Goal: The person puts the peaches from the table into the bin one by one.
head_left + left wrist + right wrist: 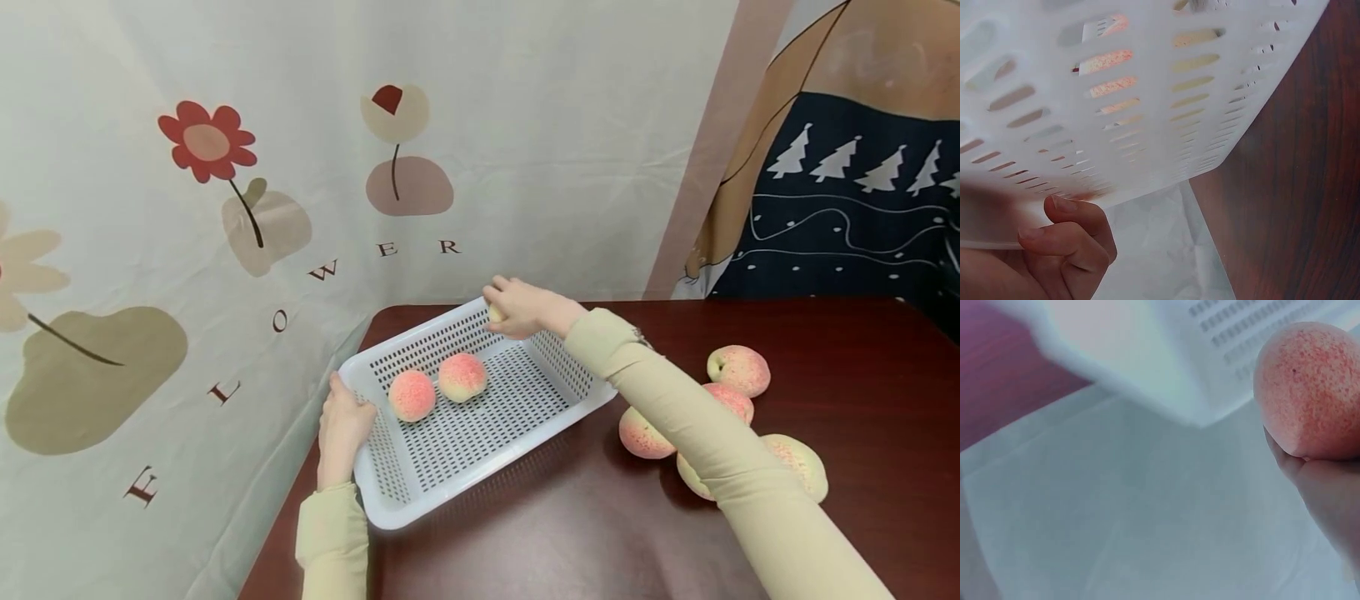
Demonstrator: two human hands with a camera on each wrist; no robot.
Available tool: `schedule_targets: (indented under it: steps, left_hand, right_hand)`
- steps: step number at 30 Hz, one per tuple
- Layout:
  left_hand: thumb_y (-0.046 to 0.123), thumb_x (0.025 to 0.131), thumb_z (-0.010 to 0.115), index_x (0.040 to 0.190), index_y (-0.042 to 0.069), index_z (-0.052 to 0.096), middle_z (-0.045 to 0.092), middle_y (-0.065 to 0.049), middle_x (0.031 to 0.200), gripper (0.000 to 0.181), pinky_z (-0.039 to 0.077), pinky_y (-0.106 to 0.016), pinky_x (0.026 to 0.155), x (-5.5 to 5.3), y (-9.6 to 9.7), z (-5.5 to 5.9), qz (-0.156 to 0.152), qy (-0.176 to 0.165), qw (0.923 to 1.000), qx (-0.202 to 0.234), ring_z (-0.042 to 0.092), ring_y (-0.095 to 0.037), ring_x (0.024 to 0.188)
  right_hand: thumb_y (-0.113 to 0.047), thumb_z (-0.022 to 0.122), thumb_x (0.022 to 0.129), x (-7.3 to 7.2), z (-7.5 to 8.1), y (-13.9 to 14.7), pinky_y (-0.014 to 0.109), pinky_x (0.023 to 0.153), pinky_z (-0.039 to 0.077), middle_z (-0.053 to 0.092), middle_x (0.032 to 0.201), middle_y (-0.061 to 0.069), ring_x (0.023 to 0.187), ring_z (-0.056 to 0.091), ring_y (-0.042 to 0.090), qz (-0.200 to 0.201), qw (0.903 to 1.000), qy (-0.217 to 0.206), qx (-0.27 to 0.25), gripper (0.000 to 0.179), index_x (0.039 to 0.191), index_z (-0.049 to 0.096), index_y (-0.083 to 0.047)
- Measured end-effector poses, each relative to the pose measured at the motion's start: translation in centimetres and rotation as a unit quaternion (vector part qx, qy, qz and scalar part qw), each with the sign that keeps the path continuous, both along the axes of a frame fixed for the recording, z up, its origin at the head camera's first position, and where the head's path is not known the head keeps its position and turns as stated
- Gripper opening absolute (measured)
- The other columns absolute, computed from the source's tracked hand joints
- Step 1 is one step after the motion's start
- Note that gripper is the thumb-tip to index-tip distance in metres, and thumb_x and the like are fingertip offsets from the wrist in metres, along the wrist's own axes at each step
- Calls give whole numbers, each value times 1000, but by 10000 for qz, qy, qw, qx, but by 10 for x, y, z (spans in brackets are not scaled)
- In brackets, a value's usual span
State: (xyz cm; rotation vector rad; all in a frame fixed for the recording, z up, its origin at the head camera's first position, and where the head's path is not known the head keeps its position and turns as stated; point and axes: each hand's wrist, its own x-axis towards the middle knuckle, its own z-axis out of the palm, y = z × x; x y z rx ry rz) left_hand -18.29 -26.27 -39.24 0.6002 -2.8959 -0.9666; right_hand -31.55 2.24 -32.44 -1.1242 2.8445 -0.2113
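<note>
While the left hand gripped the white perforated basket by its end rim, fingers curled around the edge, the right hand grasped a peach at the basket's far side, over the rim. Two more peaches lay inside the basket: one just to the right of the left hand, the other a little farther right, below and left of the right hand. Loose peaches sat on the dark red desk to the right of the right hand, some partly hidden by the sleeve. Beyond both hands hung a flower-printed cloth.
</note>
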Motion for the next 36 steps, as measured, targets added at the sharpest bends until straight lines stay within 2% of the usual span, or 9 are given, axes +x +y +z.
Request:
schedule_targets:
  steps: [5, 8, 14, 18, 22, 27, 32, 36]
  left_hand:
    - [6, 82, 42, 149, -5, -6, 30, -37, 143, 84, 44, -58, 91, 1, 0, 1, 11, 13, 10000, 5, 49, -51, 114]
    - [6, 82, 42, 150, -5, -7, 30, -36, 144, 84, 45, -58, 91, 1, 0, 1, 24, -14, 10000, 17, 50, -50, 113]
    - [6, 82, 41, 149, -5, -7, 31, -37, 142, 84, 47, -55, 86, 2, 0, 2, 43, -48, 10000, 5, 53, -48, 108]
    - [6, 82, 41, 149, -5, -7, 31, -37, 143, 84, 47, -55, 86, 1, 0, 2, 43, -53, 10000, 31, 53, -48, 107]
    - [6, 82, 42, 149, -6, -7, 29, -37, 144, 84, 45, -57, 90, 1, 0, 3, 27, -48, 10000, 26, 50, -48, 112]
    - [6, 81, 42, 149, -6, -7, 29, -37, 145, 85, 45, -57, 91, 0, 0, 2, 25, -1, 10000, 9, 50, -48, 112]
    - [5, 81, 43, 149, -6, -5, 29, -37, 144, 84, 43, -58, 93, 1, 0, 2, 9, 36, 10000, -18, 49, -49, 113]
    - [5, 82, 43, 150, -6, -5, 29, -37, 145, 84, 42, -59, 94, 1, 0, 2, 7, 22, 10000, -4, 48, -49, 115]
  right_hand:
    - [-40, 57, 91, 6, -11, -19, 32, 82, 46, 47, 115, 11, 95, 52, 23, 255, 9986, 29, 459, 44, 118, 49, -7]
    - [-46, 59, 89, 6, -19, -26, 34, 90, 46, 46, 125, 11, 107, 52, 25, 176, 9969, -174, 740, 54, 125, 47, -8]
    - [-50, 69, 80, 4, -37, -35, 42, 108, 39, 31, 151, 16, 134, 40, 31, -1, 9942, -567, 911, 72, 135, 44, -10]
    - [-47, 75, 76, 2, -46, -40, 48, 113, 31, 18, 157, 19, 142, 29, 38, -79, 9929, -793, 881, 78, 137, 43, -10]
    - [-41, 77, 76, 1, -52, -43, 48, 116, 26, 8, 159, 19, 145, 19, 39, -204, 9913, -969, 871, 79, 138, 40, -9]
    - [-37, 79, 74, 1, -55, -44, 44, 115, 29, 9, 158, 20, 145, 22, 36, -193, 9929, -892, 769, 75, 133, 42, -9]
    - [-36, 74, 80, 4, -55, -47, 44, 113, 32, 21, 154, 18, 143, 26, 36, 3, 9941, -689, 833, 67, 134, 42, -11]
    - [-41, 72, 80, 6, -53, -47, 46, 111, 35, 28, 150, 14, 141, 29, 36, 32, 9940, -631, 894, 65, 131, 45, -13]
